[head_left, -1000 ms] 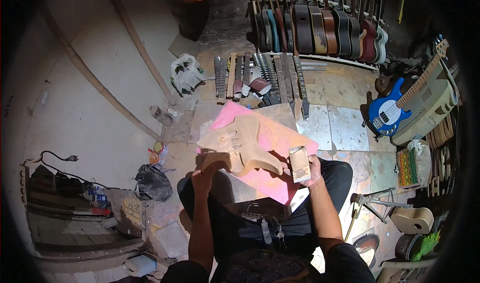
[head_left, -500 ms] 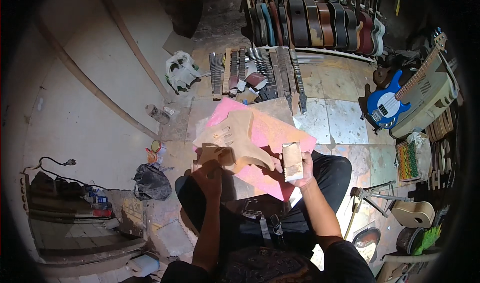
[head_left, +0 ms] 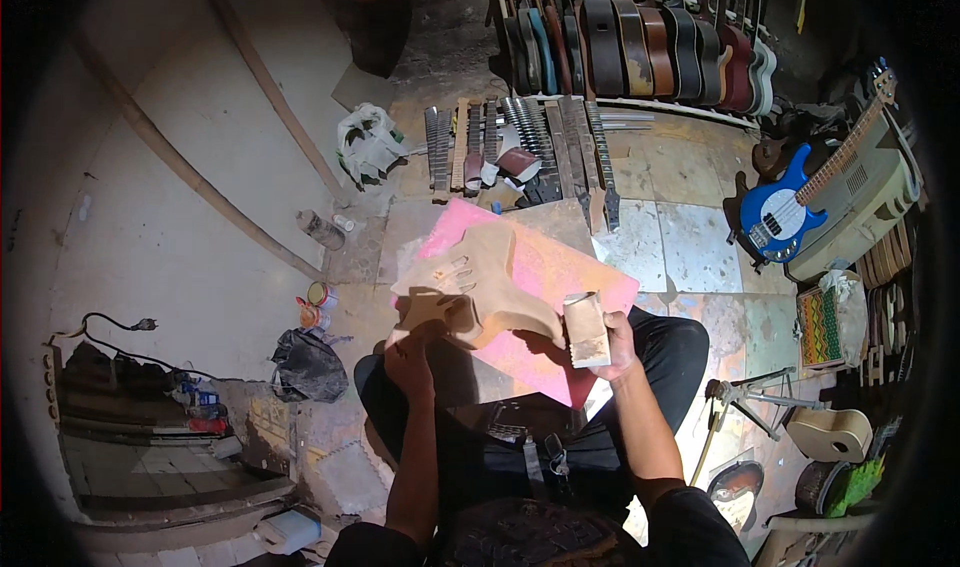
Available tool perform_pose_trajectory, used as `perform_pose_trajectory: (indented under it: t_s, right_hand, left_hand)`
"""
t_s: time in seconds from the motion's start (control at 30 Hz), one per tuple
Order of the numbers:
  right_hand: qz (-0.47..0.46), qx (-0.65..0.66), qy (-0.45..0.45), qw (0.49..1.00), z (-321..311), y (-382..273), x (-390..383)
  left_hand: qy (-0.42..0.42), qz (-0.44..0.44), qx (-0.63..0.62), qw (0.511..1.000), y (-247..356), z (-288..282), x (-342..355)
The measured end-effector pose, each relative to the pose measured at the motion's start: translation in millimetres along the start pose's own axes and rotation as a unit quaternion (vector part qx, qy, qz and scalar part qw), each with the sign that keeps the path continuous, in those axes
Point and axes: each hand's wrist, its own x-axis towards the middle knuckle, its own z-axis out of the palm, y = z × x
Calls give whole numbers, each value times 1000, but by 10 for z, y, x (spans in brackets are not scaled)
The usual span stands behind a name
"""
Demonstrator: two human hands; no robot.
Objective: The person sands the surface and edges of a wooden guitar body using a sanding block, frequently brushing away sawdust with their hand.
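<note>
A bare wooden electric guitar body [head_left: 492,267] rests over a pink board [head_left: 600,285] in front of my lap. My left hand [head_left: 408,359], in shadow, grips the near left end of the body, its fingers partly hidden. In my right hand [head_left: 621,343] is a flat block wrapped in tan, worn sandpaper [head_left: 587,329], clasped along its right side. This sanding block sits beside the right-hand horn of the body; whether they touch I cannot tell.
Several fretted guitar necks [head_left: 520,147] lie beyond the board. A rack of guitars [head_left: 640,47] stands at the back. On the right are a blue bass [head_left: 783,212] and a metal stand [head_left: 745,402]. A black bag [head_left: 308,365] and small cans [head_left: 318,295] are at left.
The guitar body has turned and tilted slightly in my left hand. My right hand's fingertips, seen near the horn before, are now hidden behind the sanding block. The whole view has shifted a little.
</note>
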Motion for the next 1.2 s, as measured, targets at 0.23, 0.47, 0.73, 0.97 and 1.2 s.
perform_pose_trajectory:
  t_s: [0.23,0.47,0.73,0.97,1.2]
  right_hand:
    - [-55,-102,-29,993,458,-368,-28]
    - [-120,-192,-43,973,1332,-624,-8]
    - [-155,-116,60,979,1280,-549,335]
    - [-128,-124,22,984,1031,-803,755]
    - [-127,-116,130,976,511,-653,727]
  left_hand:
    - [-23,43,12,999,363,-202,27]
    - [-92,-20,18,995,617,-384,223]
    - [-104,165,4,981,1493,-116,300]
    - [-364,332,-44,869,2786,719,594]
    - [-421,273,50,863,2915,1200,895]
